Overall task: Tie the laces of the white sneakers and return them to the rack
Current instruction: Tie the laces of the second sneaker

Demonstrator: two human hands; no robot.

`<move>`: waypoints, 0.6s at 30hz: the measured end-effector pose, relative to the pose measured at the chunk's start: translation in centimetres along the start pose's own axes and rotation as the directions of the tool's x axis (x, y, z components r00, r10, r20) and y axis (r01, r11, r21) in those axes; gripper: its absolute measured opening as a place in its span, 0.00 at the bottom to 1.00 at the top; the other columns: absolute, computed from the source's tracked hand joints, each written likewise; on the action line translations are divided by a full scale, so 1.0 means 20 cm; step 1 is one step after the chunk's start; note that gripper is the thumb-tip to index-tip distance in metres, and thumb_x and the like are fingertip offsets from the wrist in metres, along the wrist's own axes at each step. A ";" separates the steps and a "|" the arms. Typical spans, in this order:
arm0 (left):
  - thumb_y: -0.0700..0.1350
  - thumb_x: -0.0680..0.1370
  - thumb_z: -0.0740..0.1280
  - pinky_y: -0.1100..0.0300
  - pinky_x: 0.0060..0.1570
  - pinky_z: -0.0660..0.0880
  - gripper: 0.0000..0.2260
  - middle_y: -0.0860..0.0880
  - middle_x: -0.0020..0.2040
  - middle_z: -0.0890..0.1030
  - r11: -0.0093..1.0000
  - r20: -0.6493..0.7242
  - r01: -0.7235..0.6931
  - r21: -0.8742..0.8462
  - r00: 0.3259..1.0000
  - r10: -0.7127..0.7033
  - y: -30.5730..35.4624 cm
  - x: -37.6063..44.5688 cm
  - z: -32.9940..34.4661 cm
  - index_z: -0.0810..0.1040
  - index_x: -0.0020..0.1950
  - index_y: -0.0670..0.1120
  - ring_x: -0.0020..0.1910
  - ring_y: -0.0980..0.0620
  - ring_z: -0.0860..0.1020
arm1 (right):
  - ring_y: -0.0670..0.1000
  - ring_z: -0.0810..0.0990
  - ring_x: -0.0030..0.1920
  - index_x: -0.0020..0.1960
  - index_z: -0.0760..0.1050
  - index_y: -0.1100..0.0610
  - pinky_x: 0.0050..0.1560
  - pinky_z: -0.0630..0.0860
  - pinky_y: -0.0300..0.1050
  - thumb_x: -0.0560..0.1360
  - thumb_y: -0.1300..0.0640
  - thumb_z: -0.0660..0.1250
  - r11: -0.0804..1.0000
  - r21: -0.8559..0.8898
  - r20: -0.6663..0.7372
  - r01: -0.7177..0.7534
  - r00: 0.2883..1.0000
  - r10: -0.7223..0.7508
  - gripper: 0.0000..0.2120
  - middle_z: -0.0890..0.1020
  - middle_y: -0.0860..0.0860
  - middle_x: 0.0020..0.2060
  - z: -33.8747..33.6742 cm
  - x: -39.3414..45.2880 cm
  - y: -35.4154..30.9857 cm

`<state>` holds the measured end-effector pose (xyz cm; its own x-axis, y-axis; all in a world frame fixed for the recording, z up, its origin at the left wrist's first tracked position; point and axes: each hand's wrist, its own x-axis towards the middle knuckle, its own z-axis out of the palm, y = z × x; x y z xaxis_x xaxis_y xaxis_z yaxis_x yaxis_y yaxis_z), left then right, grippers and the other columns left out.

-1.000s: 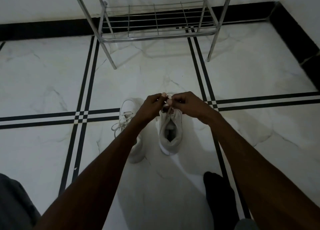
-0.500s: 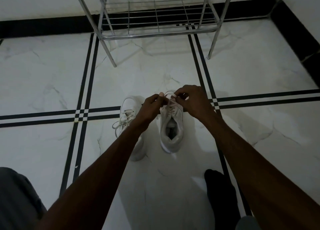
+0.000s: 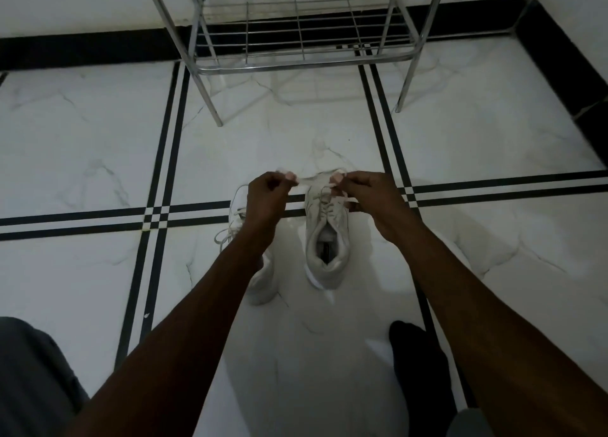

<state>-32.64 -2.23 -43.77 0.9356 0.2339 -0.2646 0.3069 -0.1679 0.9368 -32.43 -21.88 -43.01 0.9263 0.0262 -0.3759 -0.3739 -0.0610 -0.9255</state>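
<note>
Your left hand (image 3: 266, 195) and right hand (image 3: 365, 190) are each pinching a lace end (image 3: 304, 181) of the right-hand white sneaker (image 3: 325, 236), pulling apart above its toe. The second sneaker (image 3: 260, 272), laces lying loose, is sitting just beside it on the floor (image 3: 98, 157), partly hidden under your left forearm. The metal rack (image 3: 306, 58) is standing well apart, beyond both.

Between the two sneakers and the rack (image 3: 306, 58) you have an open strip of bare floor (image 3: 283, 134), nothing lies on it. The rack's lowest shelf is free, but its front bar and the two front legs stand in your path. Your left forearm covers most of the left sneaker (image 3: 260, 272), and its loose laces spread on the floor beside it. The right sneaker (image 3: 326, 236) stands just beside it. A dark foot (image 3: 418, 364) rests near your right arm.
</note>
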 end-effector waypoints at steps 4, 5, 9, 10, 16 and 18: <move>0.47 0.82 0.61 0.44 0.61 0.69 0.12 0.40 0.54 0.81 0.795 -0.296 0.117 0.595 0.952 0.081 -0.13 -0.02 -0.13 0.76 0.56 0.40 0.61 0.38 0.76 | 0.49 0.80 0.36 0.45 0.80 0.63 0.33 0.76 0.38 0.75 0.63 0.70 0.903 0.279 -0.299 -0.327 0.864 0.405 0.03 0.83 0.57 0.40 -0.12 -0.02 0.13; 0.46 0.81 0.61 0.42 0.63 0.66 0.11 0.39 0.56 0.80 0.711 -0.316 0.154 0.687 0.943 0.101 -0.17 -0.03 -0.16 0.76 0.57 0.40 0.63 0.36 0.73 | 0.48 0.78 0.33 0.43 0.79 0.63 0.30 0.74 0.37 0.75 0.64 0.69 0.882 0.305 -0.366 -0.359 0.811 0.456 0.03 0.81 0.57 0.39 -0.15 -0.04 0.17; 0.43 0.78 0.63 0.42 0.62 0.63 0.11 0.37 0.58 0.77 0.580 -0.312 0.175 0.796 0.939 0.144 -0.26 -0.06 -0.19 0.76 0.55 0.38 0.63 0.34 0.70 | 0.50 0.82 0.35 0.51 0.79 0.66 0.27 0.74 0.40 0.72 0.60 0.73 0.926 0.089 -0.442 -0.366 0.819 0.366 0.12 0.86 0.60 0.46 -0.16 -0.02 0.32; 0.45 0.78 0.65 0.42 0.61 0.64 0.12 0.37 0.59 0.77 0.584 -0.318 0.175 0.793 0.936 0.153 -0.26 -0.06 -0.18 0.75 0.57 0.38 0.63 0.34 0.70 | 0.51 0.84 0.38 0.52 0.79 0.66 0.29 0.76 0.41 0.72 0.58 0.74 0.931 0.053 -0.432 -0.361 0.832 0.347 0.14 0.86 0.61 0.47 -0.14 -0.02 0.31; 0.46 0.74 0.72 0.43 0.60 0.67 0.19 0.44 0.64 0.75 0.550 -0.113 -0.179 0.816 0.883 0.456 -0.16 -0.09 -0.06 0.74 0.64 0.46 0.65 0.38 0.70 | 0.54 0.80 0.46 0.53 0.77 0.64 0.43 0.75 0.44 0.67 0.50 0.79 0.817 -0.559 -0.400 -0.143 0.909 -0.114 0.24 0.80 0.56 0.49 -0.11 -0.03 0.20; 0.40 0.75 0.70 0.45 0.57 0.69 0.14 0.45 0.62 0.79 0.515 0.122 -0.393 0.762 0.867 0.483 -0.16 -0.10 0.01 0.80 0.60 0.47 0.64 0.38 0.71 | 0.55 0.80 0.53 0.59 0.77 0.60 0.50 0.80 0.50 0.66 0.59 0.79 0.767 -0.642 -0.264 0.019 0.933 -0.244 0.23 0.77 0.58 0.57 -0.09 -0.02 0.20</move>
<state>-35.52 -2.47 -46.27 0.9808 0.0054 0.1950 -0.0770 -0.9078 0.4122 -34.30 -24.00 -46.55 0.9680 -0.2243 -0.1121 -0.2387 -0.6865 -0.6868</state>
